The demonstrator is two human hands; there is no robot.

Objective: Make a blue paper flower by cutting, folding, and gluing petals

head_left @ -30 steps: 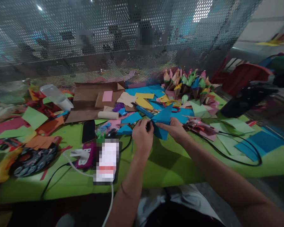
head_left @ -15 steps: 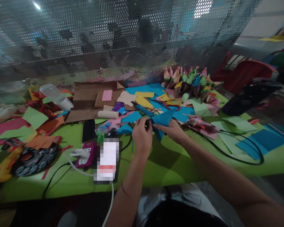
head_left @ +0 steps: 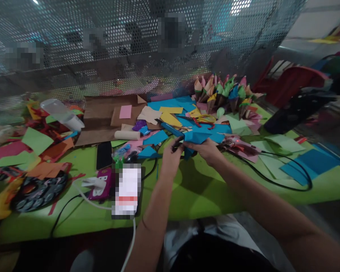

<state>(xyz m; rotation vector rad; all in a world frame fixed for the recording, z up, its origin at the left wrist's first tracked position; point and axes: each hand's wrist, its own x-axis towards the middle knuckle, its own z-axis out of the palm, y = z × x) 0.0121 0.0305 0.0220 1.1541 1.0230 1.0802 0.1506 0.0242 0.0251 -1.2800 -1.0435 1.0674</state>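
My right hand (head_left: 206, 151) is closed on a piece of blue paper (head_left: 198, 137), its thumb and fingers pinching the near edge. The sheet is bent, with a part hanging below the fingers. Right beside it, my left hand (head_left: 172, 154) has its fingers curled at the paper's left edge, around a small dark item too unclear to name. Just behind the left hand lies a long blue object (head_left: 172, 129). Blue paper scraps (head_left: 149, 152) rest on the green table (head_left: 204, 200) to its left.
Red-and-yellow scissors (head_left: 205, 119) lie among paper scraps. Several paper cones (head_left: 234, 96) stand at the back right. A pink glue gun (head_left: 240, 145) trails a black cord. Phones (head_left: 104, 155), a purple power bank (head_left: 102, 185), a cardboard roll (head_left: 127, 135) and a clear bottle (head_left: 62, 113) are leftward.
The blue paper has dropped and tilted flatter between my hands, its raised corner now lower. Both hands stay close together, and the whole view has shifted slightly.
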